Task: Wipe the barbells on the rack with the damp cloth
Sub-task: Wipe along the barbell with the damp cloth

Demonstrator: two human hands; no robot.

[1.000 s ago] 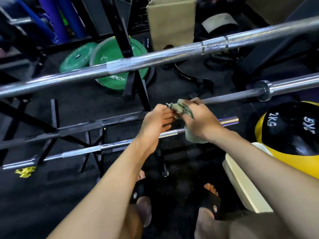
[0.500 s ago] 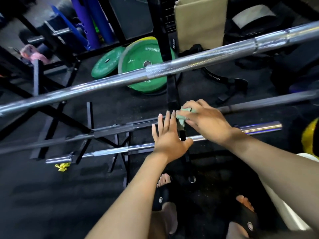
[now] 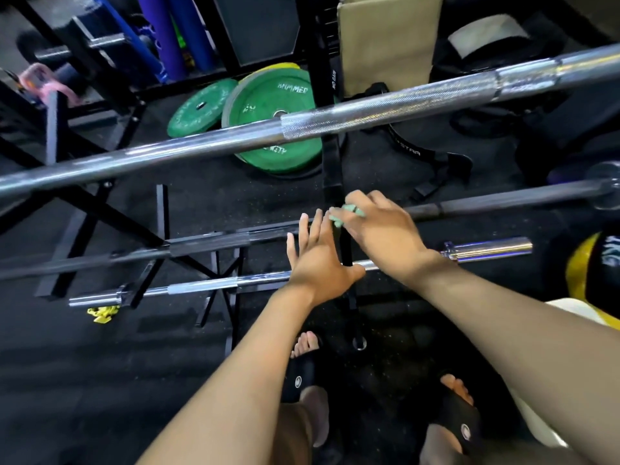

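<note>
While the right hand [image 3: 379, 229] bunches the damp cloth [image 3: 345, 214] in curled fingers just above the dark barbell [image 3: 503, 199], seemingly ready to wipe it, the left hand [image 3: 318, 260] hovers beside it, flat-fingered and holding nothing.

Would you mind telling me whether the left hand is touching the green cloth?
Cannot tell. In the head view the left hand's straight fingertips end right beside the green cloth gripped in the right hand; neither contact nor gap shows plainly.

My top barbell [image 3: 302, 129] gleamed glossy steel with rough knurling; the dark bar [image 3: 503, 199] looked matt, my cloth [image 3: 349, 211] soft.
</note>
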